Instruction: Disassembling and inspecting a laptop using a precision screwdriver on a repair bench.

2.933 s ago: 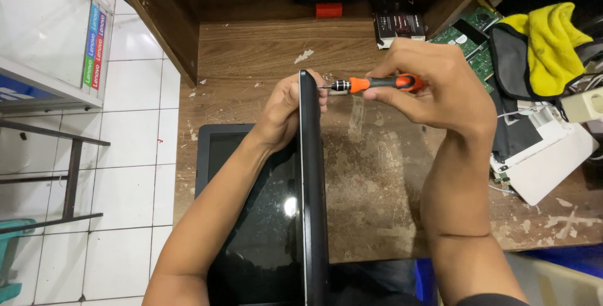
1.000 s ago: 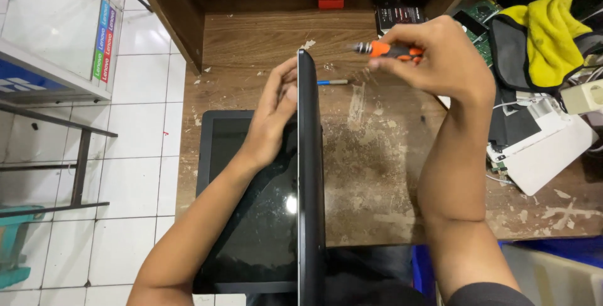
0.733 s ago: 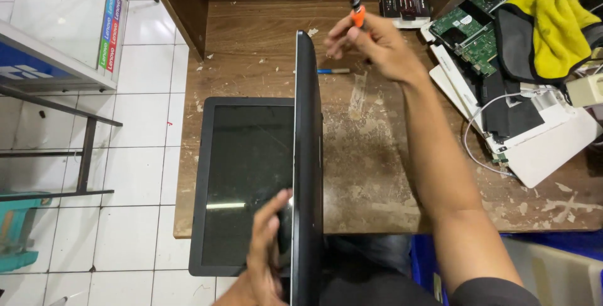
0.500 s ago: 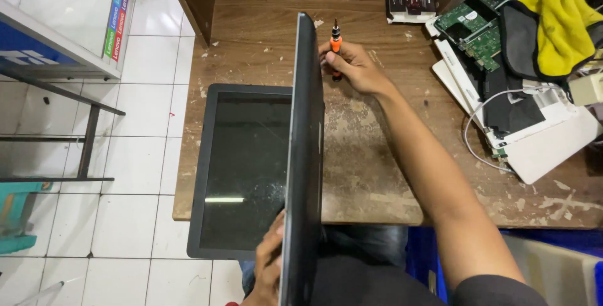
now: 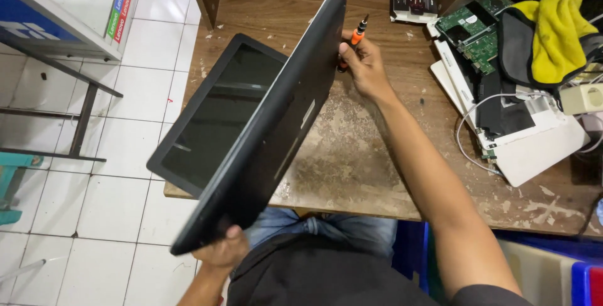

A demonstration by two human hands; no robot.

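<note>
Over the worktop (image 5: 352, 155) I see my left hand (image 5: 221, 251) gripping the tilted open laptop (image 5: 264, 130) at 6 o'clock (near corner), right hand (image 5: 363, 61) closed around an orange screwdriver (image 5: 355, 34) at 12 o'clock.

An open black laptop (image 5: 264, 130) tilts across the frame's centre. The left hand (image 5: 221, 251) grips its lower corner; the right hand (image 5: 364, 64), upper centre, holds an orange screwdriver (image 5: 357, 32), seemingly touching the laptop's edge.

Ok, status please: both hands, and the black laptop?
Left hand grips black open laptop at near corner. Right hand on far edge, holding orange-handled screwdriver. Laptop tilted above worn wooden table.
</note>
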